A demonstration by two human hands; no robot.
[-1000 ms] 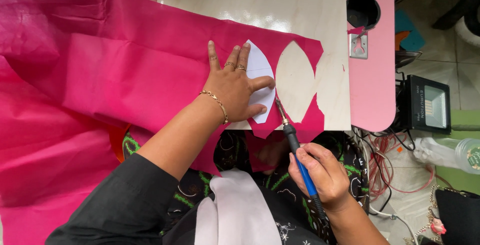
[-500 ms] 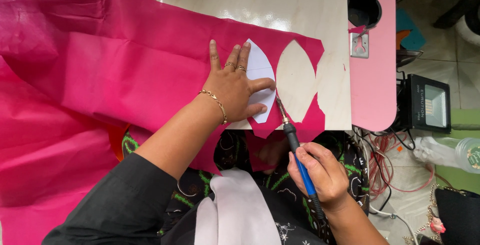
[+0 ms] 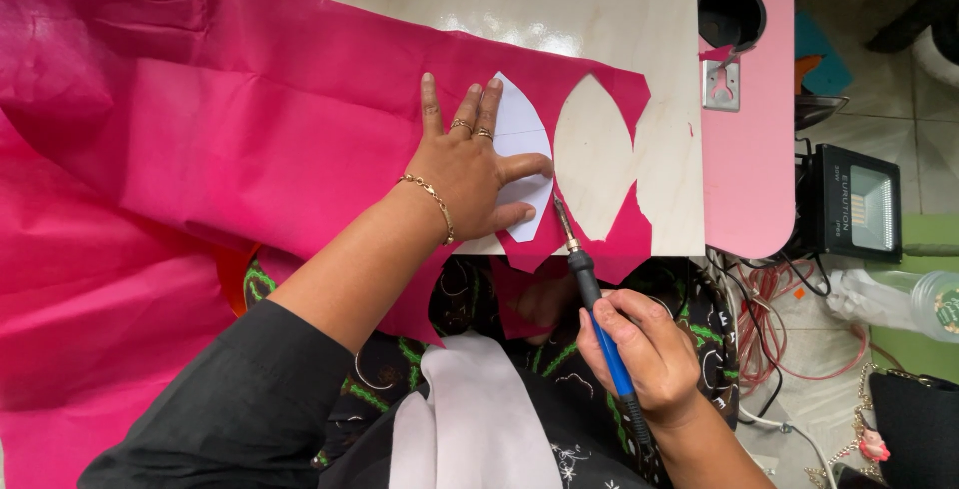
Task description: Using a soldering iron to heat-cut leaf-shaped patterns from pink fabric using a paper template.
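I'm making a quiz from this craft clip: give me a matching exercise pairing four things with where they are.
Things:
1. left hand
2. right hand
3. leaf-shaped hole
4. round hole

Places:
a. in the pink table edge
b. gripping the blue-handled tool
c. cut in the pink sheet
d. flat on the white template

Pairs: 1-d, 2-b, 3-c, 4-a

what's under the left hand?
The left hand presses a white petal-shaped template onto pink fabric. The template's left part and the fabric beneath are covered.
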